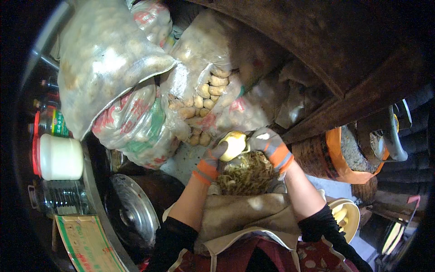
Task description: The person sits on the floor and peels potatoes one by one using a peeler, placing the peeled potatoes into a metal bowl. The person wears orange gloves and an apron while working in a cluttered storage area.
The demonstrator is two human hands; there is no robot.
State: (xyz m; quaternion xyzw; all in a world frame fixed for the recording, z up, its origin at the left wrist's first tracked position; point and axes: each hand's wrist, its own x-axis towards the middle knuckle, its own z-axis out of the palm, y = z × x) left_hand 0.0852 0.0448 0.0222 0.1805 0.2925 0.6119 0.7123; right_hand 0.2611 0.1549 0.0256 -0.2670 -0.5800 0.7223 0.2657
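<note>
My left hand [210, 162], in a grey and orange work glove, holds a pale, largely peeled potato [234, 145] in front of me. Close against the potato's right side is my right hand [270, 146], gloved the same way, with its fingers bent; a narrow light strip shows between them, and I cannot tell whether it is a peeler or peel. Beneath both hands lies a heap of brown potato peelings [246, 175]. Beyond them, an opened clear plastic sack holds unpeeled potatoes [209, 91]. A yellow bowl [355, 217] with peeled potatoes stands at the lower right.
Full plastic sacks [105, 57] are piled at the upper left. On the left are a metal pot lid [131, 210], a white tub with a red lid [61, 158], a large bottle [64, 197] and a cardboard box [90, 244]. An orange-rimmed sack [334, 153] stands right of my arm.
</note>
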